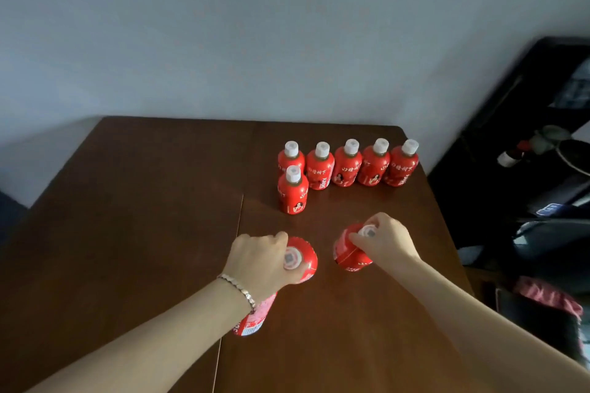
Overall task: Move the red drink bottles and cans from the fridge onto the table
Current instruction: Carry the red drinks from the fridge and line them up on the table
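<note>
Each of the hands, left [260,260] and right [388,241], grips a red bottle's cap above the table [127,217]. Next, seemingly: set both beside the standing six [346,166]

Surroundings, right side and rear.
Pale blue-grey wall [255,25] behind; dark shelving unit [523,124] at right with blurred clutter; crumpled pink-red cloth [549,295] lower right, on something dark.

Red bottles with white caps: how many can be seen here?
8. Five stand in a back row on the table, one in front of the row's left end, one is in the left hand, one in the right hand.
</note>
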